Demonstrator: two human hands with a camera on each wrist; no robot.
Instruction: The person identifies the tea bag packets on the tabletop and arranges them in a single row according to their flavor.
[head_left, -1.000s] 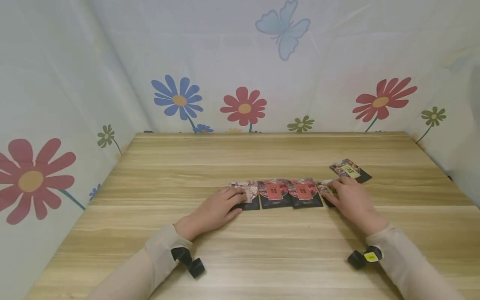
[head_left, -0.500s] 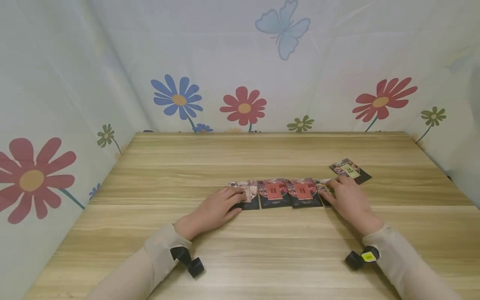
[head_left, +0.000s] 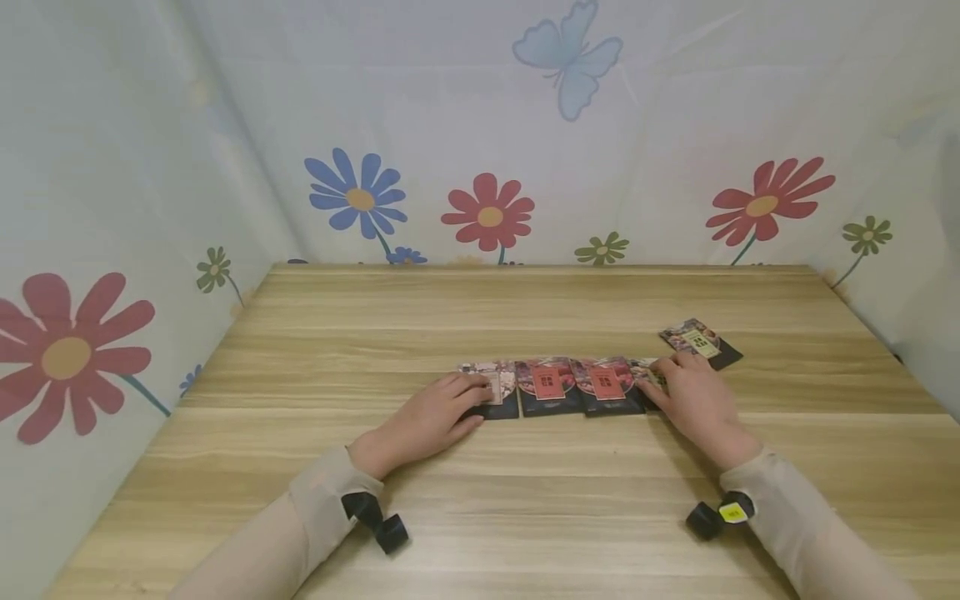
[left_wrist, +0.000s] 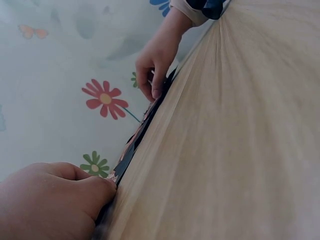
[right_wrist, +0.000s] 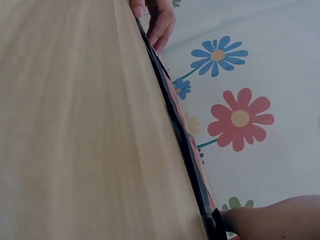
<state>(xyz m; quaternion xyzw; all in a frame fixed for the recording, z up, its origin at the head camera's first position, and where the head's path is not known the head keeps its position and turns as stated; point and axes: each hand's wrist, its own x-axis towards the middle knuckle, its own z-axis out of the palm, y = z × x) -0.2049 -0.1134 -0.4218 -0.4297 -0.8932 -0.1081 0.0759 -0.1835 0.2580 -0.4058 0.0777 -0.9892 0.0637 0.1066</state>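
Observation:
A row of flat, dark-bottomed printed packets lies on the table. My left hand point(head_left: 431, 417) rests on the left packet point(head_left: 507, 392), which has a pale printed top; its fingers lie over the packet's left part. Two packets with red labels, the left red-label packet point(head_left: 548, 387) and the right red-label packet point(head_left: 609, 385), lie in the middle. My right hand point(head_left: 699, 404) touches the right end packet point(head_left: 647, 367), covering most of it. That packet's left edge meets the right red-label packet. In the left wrist view, the thumb and fingers of my right hand point(left_wrist: 159, 60) reach down onto the row.
Another packet point(head_left: 697, 340) with a yellow-green label lies askew behind my right hand. The wooden table point(head_left: 525, 508) extends on all sides of the row. A flower-printed curtain point(head_left: 645, 150) hangs at the back and sides. Each wrist wears a black camera strap.
My right hand has slid slightly left with the right end packet, so that packet sits closer to the right red-label packet. My left hand stays in place.

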